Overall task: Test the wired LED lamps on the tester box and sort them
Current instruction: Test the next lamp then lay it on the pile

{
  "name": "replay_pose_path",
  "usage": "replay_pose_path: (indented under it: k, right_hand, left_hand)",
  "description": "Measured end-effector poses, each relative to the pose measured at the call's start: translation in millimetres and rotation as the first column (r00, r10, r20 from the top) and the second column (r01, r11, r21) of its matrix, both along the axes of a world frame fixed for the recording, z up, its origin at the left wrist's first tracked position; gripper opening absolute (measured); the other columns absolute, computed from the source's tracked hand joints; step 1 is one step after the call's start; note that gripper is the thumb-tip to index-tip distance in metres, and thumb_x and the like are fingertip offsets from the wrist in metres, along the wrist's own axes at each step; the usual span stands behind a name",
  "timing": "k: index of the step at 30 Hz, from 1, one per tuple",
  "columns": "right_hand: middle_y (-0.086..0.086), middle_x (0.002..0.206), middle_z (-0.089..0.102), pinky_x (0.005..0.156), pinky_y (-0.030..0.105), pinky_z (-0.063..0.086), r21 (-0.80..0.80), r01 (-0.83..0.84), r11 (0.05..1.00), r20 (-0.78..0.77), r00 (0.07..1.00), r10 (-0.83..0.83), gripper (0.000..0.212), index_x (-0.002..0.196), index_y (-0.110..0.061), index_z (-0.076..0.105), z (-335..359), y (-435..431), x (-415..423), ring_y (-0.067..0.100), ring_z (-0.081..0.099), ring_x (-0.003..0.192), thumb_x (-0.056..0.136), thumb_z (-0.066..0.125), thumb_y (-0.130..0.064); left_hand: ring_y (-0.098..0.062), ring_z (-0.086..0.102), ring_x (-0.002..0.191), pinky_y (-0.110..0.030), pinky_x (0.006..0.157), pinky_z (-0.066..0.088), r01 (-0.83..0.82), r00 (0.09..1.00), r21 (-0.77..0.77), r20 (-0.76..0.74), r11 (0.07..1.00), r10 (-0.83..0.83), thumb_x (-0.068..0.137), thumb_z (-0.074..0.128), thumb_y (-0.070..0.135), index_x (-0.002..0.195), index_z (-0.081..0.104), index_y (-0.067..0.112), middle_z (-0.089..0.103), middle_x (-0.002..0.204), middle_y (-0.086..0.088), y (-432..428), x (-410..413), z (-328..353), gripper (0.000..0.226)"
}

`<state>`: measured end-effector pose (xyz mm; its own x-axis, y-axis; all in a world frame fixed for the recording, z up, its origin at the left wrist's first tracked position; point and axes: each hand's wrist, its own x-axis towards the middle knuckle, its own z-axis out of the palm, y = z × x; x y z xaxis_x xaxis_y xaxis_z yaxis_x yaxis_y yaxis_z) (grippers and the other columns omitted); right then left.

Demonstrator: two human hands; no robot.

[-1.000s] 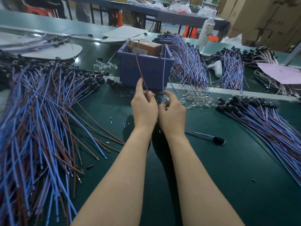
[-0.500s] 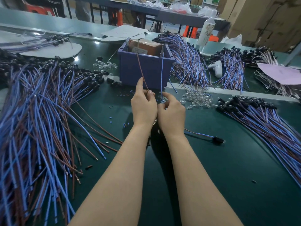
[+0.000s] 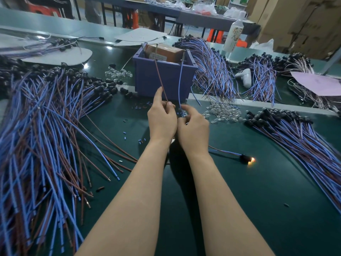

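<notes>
Pinching the brown wire (image 3: pixel 160 80), the left hand (image 3: pixel 161 120) sits just before the box (image 3: pixel 147 80); the right hand (image 3: pixel 192 130), touching it, pinches the blue wire (image 3: pixel 180 85). The lamp (image 3: pixel 246 159) glows on the table (image 3: pixel 258 200), near-right of the box.

Bare green mat (image 3: pixel 258 200) lies open before the blue box (image 3: pixel 162 80); a wire heap (image 3: pixel 46 135) blocks its left, clear bulbs (image 3: pixel 223 111) and another heap (image 3: pixel 304 141) its right.

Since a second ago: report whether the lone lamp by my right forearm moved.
No. The lone lamp keeps its spot against the blue box; it now glows.
</notes>
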<state>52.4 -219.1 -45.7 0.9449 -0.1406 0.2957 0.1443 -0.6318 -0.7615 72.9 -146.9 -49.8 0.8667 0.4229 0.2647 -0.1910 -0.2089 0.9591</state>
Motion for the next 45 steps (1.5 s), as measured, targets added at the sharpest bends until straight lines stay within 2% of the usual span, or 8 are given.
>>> replay_pose_path:
  k: [17, 23, 26, 31, 35, 40, 43, 45]
  right_hand:
    - [0.009, 0.104, 0.069, 0.085, 0.03, 0.042, -0.007, -0.013, 1.0, 0.011, 1.0, 0.013, 0.039, 0.125, -0.018, 0.06, -0.9, -0.3, -0.4, 0.026, 0.06, 0.098, 0.087, 0.049, -0.011]
    - [0.009, 0.103, 0.069, 0.085, 0.037, 0.047, 0.003, -0.002, 1.0, 0.015, 1.0, 0.002, 0.029, 0.114, -0.013, 0.063, 4.2, -1.0, -3.2, 0.028, 0.06, 0.097, 0.088, 0.049, -0.011]
    - [0.009, 0.1, 0.069, 0.083, 0.034, 0.044, 0.004, -0.088, 0.996, 0.005, 0.996, 0.088, 0.024, 0.108, -0.011, 0.065, 16.3, -5.9, -11.0, 0.026, 0.06, 0.095, 0.091, 0.048, -0.013]
    - [0.008, 0.098, 0.057, 0.073, 0.026, 0.037, -0.096, -0.179, 0.979, 0.035, 0.982, 0.183, 0.018, 0.102, -0.013, 0.068, 46.8, -40.5, -23.5, 0.015, 0.053, 0.079, 0.093, 0.053, -0.018]
    - [-0.002, 0.061, 0.058, 0.05, 0.016, 0.036, 0.081, 0.012, 0.997, 0.276, 0.961, -0.034, 0.019, 0.073, -0.02, 0.057, 71.1, -80.6, -37.4, 0.006, 0.05, 0.052, 0.091, 0.055, -0.016]
    - [0.002, 0.064, 0.062, 0.056, 0.021, 0.055, 0.751, 0.056, 0.658, 0.31, 0.85, -0.425, 0.015, 0.079, -0.013, 0.054, 82.7, -141.3, -42.5, 0.006, 0.064, 0.052, 0.094, 0.056, -0.01]
    - [0.003, 0.061, 0.063, 0.053, 0.018, 0.052, 0.935, 0.003, 0.355, 0.185, 0.848, -0.496, 0.018, 0.077, -0.007, 0.053, 75.2, -169.6, -42.1, 0.01, 0.064, 0.052, 0.095, 0.053, -0.01]
    - [0.006, 0.065, 0.062, 0.052, 0.017, 0.052, 0.976, 0.003, 0.218, 0.118, 0.834, -0.539, 0.022, 0.075, -0.006, 0.053, 66.1, -183.6, -44.2, 0.01, 0.064, 0.053, 0.096, 0.052, -0.012]
  left_hand:
    - [-0.014, 0.058, 0.083, -0.021, 0.082, 0.045, 0.004, 0.999, 0.023, -0.037, 1.0, -0.003, 0.096, 0.047, 0.008, 0.144, 0.036, 0.015, 0.054, 0.08, 0.011, 1.0, -0.6, 1.6, 0.05]
    - [-0.02, 0.061, 0.079, -0.042, 0.085, 0.053, 0.066, 0.995, -0.097, -0.07, 0.993, -0.073, 0.097, 0.048, 0.016, 0.109, 0.062, 0.01, 0.065, 0.087, -0.002, 2.4, -2.2, 7.3, 0.02]
    - [-0.012, 0.058, 0.069, -0.035, 0.073, 0.052, 0.18, 0.982, -0.122, -0.031, 0.976, -0.185, 0.098, 0.049, 0.018, 0.094, 0.066, 0.014, 0.065, 0.079, 0.001, 0.8, -8.2, 21.5, 0.018]
    - [0.006, 0.052, 0.059, -0.013, 0.063, 0.042, 0.248, 0.949, 0.136, 0.163, 0.959, -0.269, 0.095, 0.054, 0.018, 0.1, 0.07, 0.008, 0.059, 0.071, 0.013, -19.1, -21.8, 70.5, 0.019]
    - [0.0, 0.057, 0.069, -0.014, 0.067, 0.045, 0.391, 0.846, 0.248, 0.283, 0.886, -0.452, 0.093, 0.059, 0.021, 0.104, 0.07, 0.011, 0.066, 0.086, 0.008, -66.4, -38.2, 116.7, 0.019]
    - [-0.017, 0.065, 0.082, -0.026, 0.075, 0.051, 0.449, 0.886, 0.356, -0.057, 0.82, -0.46, 0.099, 0.046, 0.032, 0.117, 0.063, 0.014, 0.069, 0.092, -0.007, -125.4, -32.3, 97.3, 0.031]
    - [-0.004, 0.058, 0.042, -0.014, 0.043, 0.044, 0.69, 0.705, -0.002, -0.225, 0.724, -0.672, 0.101, 0.039, 0.025, 0.102, 0.062, 0.012, 0.064, 0.06, -0.001, -171.1, -30.2, 71.6, 0.027]
    - [-0.005, 0.058, 0.042, -0.015, 0.046, 0.047, 0.647, 0.72, -0.186, -0.17, 0.74, -0.672, 0.101, 0.04, 0.018, 0.082, 0.06, 0.012, 0.064, 0.055, 0.0, -197.7, -25.2, 61.6, 0.029]
